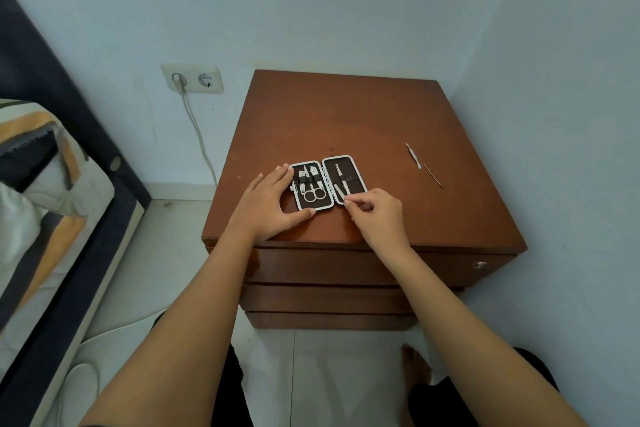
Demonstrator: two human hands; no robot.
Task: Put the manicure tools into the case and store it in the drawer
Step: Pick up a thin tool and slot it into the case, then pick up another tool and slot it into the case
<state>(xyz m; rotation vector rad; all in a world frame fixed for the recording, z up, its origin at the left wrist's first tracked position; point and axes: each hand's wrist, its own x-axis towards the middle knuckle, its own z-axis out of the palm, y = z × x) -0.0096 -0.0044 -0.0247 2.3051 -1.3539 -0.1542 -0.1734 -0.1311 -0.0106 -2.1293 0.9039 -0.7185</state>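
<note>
A small black manicure case (pixel 354 174) with a white rim lies open flat on the wooden nightstand (pixel 346 121). Its left half holds scissors (pixel 314 192) and clippers under straps. The right half holds tweezers (pixel 340 184), and my right hand (pixel 375 215) pinches their near end. My left hand (pixel 273 206) rests flat against the case's left edge, fingers spread. Two thin metal tools lie loose to the right: a cuticle pusher (pixel 413 156) and a slim file (pixel 433 176).
Three shut drawers (pixel 346 269) run down the nightstand front, with a small knob (pixel 480 265) at the top right. A bed (pixel 52 201) stands at the left. A wall socket (pixel 192 79) with a cable is behind. A bare foot (pixel 417 366) is on the tiled floor.
</note>
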